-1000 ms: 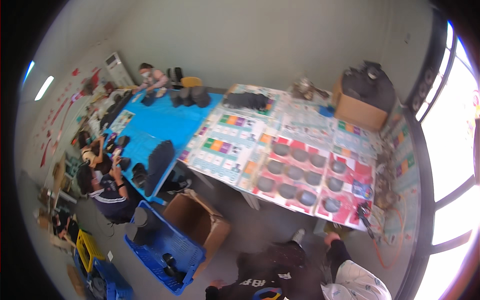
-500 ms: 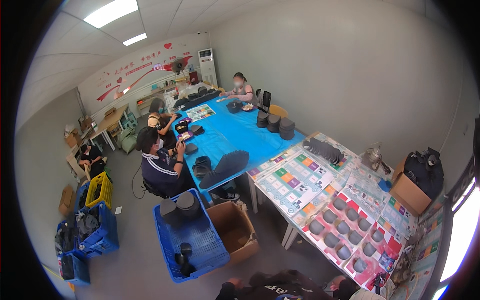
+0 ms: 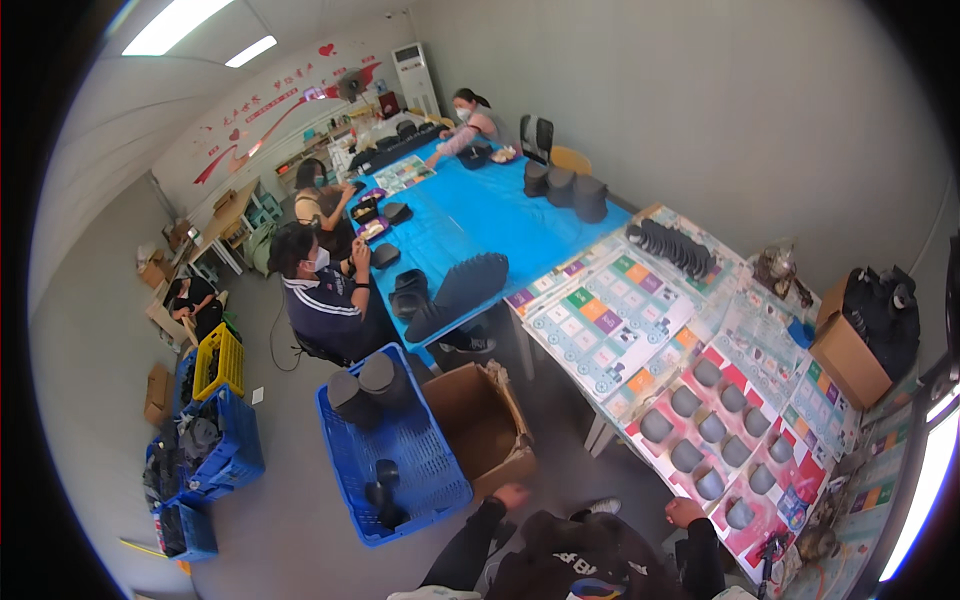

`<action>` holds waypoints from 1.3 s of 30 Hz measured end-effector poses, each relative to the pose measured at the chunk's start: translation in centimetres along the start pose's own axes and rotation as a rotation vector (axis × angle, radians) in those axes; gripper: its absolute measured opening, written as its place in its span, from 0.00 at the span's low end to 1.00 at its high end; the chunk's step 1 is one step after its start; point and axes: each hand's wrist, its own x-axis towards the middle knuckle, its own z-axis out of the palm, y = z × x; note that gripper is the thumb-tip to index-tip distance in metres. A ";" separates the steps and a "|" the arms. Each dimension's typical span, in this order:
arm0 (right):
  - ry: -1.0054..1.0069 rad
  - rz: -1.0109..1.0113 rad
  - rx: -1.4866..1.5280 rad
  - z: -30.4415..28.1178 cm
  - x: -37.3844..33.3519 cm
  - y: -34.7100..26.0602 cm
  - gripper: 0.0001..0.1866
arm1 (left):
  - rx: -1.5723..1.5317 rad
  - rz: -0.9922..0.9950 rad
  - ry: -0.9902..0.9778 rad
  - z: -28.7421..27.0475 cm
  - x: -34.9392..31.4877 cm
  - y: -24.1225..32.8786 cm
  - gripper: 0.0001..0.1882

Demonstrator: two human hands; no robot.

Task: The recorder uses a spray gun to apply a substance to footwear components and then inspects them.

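My left hand [image 3: 512,496] is low in front of me, beside the near side of an open cardboard box [image 3: 520,462]; its fingers are too small and blurred to make out. My right hand [image 3: 685,512] is curled closed at the edge of the paper-covered table, and nothing shows in it. Closest to it are grey rounded pads [image 3: 709,485], several of them set out in rows on red sheets [image 3: 690,432]. To the left of the box stands a blue crate [image 3: 445,500] holding grey stacks [image 3: 382,378] and a few dark pieces [image 3: 382,505].
Three people sit around a blue-covered table [image 3: 465,225] bearing dark stacked pads [image 3: 588,198]; another sits at far left. Blue and yellow crates [image 3: 218,362] line the left side. A cardboard box with dark bags [image 3: 850,350] stands at the right. Grey floor [image 3: 290,480] lies left of the blue crate.
My view has shifted, so the room sits differently in the picture. Both my hands and forearms now show more fully. The person at the far side now reaches out over the blue table.
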 end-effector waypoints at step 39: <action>0.539 1.387 0.174 -8.9 20.1 -10.3 0.43 | 0.955 0.277 -0.037 -3.8 25.7 41.4 0.72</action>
